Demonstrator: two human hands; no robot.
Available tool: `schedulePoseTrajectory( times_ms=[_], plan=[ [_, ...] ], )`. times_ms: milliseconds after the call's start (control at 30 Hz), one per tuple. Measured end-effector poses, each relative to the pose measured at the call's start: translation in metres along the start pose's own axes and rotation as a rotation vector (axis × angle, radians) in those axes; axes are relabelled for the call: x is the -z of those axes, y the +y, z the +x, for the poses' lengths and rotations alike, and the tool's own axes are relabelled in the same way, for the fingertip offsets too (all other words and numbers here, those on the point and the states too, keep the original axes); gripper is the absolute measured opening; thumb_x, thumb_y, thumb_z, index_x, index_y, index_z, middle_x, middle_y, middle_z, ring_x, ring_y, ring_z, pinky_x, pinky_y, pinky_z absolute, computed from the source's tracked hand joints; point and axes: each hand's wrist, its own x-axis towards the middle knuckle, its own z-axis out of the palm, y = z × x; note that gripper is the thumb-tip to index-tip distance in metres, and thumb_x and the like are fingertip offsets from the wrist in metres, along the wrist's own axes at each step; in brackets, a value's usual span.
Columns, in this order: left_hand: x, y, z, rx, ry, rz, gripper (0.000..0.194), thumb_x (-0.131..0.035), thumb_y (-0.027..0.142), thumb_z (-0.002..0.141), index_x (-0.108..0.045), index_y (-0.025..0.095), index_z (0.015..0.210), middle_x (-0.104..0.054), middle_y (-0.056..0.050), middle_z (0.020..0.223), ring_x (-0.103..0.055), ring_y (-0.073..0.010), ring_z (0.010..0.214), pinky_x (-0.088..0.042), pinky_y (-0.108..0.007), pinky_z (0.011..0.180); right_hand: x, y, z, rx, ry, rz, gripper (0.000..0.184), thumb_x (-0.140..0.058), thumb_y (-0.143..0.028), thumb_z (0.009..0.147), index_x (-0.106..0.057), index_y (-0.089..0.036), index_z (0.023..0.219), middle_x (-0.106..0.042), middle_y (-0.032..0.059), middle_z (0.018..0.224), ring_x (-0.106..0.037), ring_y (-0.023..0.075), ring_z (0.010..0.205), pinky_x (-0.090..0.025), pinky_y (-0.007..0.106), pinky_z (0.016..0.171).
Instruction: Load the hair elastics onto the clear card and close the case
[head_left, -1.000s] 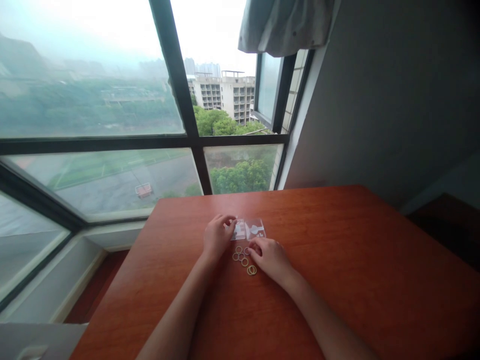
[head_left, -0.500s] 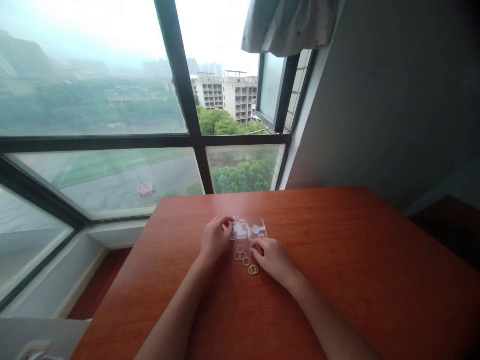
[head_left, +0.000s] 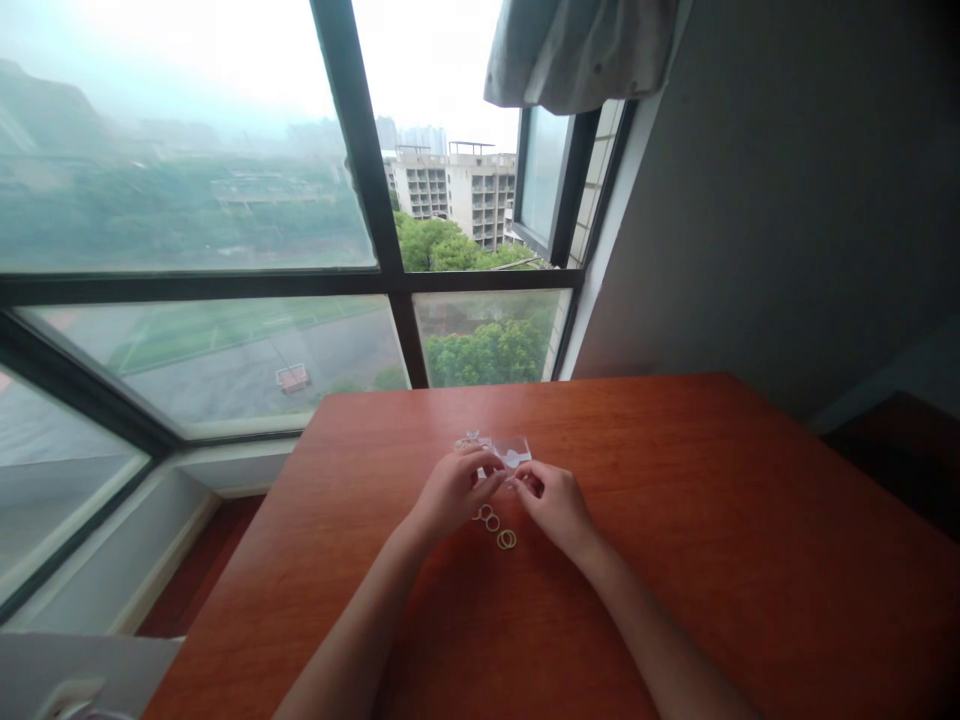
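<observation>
My left hand [head_left: 461, 487] and my right hand [head_left: 551, 500] meet fingertip to fingertip over the table, just this side of a small clear plastic bag [head_left: 514, 449]. Both are closed in a pinch. Whatever sits between the fingertips is too small to make out. Below them lie several thin pale rings [head_left: 492, 523], partly covered by my left hand. Nearer to me, two yellowish rings [head_left: 507, 540] overlap. Behind my left hand, small clear and shiny pieces [head_left: 471, 440] show in part; the rest of them is hidden.
The reddish-brown wooden table [head_left: 675, 560] spreads out on all sides of the hands. Beyond its far edge stand dark-framed windows [head_left: 394, 285], one pane open at the right. A grey curtain [head_left: 581, 55] hangs above, and a grey wall [head_left: 772, 220] rises at the right.
My left hand has moved right and towards me, away from the clear pieces, and now covers some rings. The right hand has shifted slightly away from me, so the fingertips meet.
</observation>
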Motion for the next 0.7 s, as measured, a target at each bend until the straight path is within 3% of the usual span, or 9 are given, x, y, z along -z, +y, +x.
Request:
schedulePoseTrajectory(
  times_ms=[533,700],
  plan=[
    [-0.006,-0.005,0.0,0.02,0.001,-0.027,0.01,-0.058,0.018,0.079,-0.067,0.017,0.077,-0.061,-0.001,0.071,-0.048,-0.01,0.059,-0.037,-0.02,0.056,0.0,-0.002,0.0,0.004,0.019,0.039,0.017,-0.057,-0.031,0.083,-0.067,-0.02,0.077,-0.061,-0.0007,0.059,-0.054,0.0135,0.055,-0.039,0.022,0.055],
    [-0.002,-0.014,0.001,0.09,0.174,0.062,0.01,-0.056,0.019,0.08,-0.065,0.018,0.077,-0.064,-0.002,0.075,-0.052,-0.0113,0.063,-0.04,-0.021,0.061,-0.011,-0.005,-0.003,-0.007,-0.086,-0.025,0.01,-0.06,-0.026,0.082,-0.068,-0.022,0.079,-0.066,-0.0011,0.065,-0.057,0.0139,0.059,-0.04,0.023,0.059]
  ],
)
